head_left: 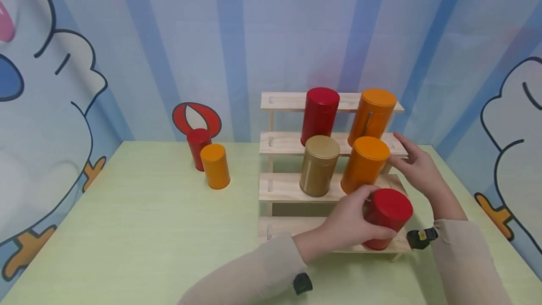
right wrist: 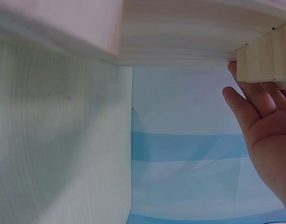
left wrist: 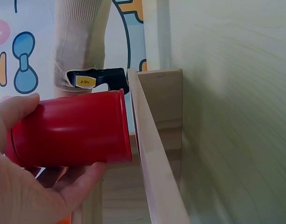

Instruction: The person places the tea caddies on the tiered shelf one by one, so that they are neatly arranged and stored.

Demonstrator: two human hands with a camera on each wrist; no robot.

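Observation:
My left hand (head_left: pixel 349 220) grips a red canister (head_left: pixel 389 213) at the right end of the lowest tier of a wooden rack (head_left: pixel 288 192). In the left wrist view the fingers and thumb wrap the red canister (left wrist: pixel 77 130), its base right at the board. At the rack's right side my right hand (head_left: pixel 419 173) touches the end of an upper tier, fingers extended and partly hidden behind the wood in the right wrist view. One tier above the held canister stand a gold canister (head_left: pixel 319 166) and an orange canister (head_left: pixel 365 166).
Higher up stand another red canister (head_left: pixel 320 114) and an orange canister (head_left: pixel 372 114). On the pale green table (head_left: pixel 148 229), left of the rack, are a smaller-looking red canister (head_left: pixel 197 149) and an orange canister (head_left: pixel 216 168). A blue striped backdrop (head_left: pixel 182 36) rises behind.

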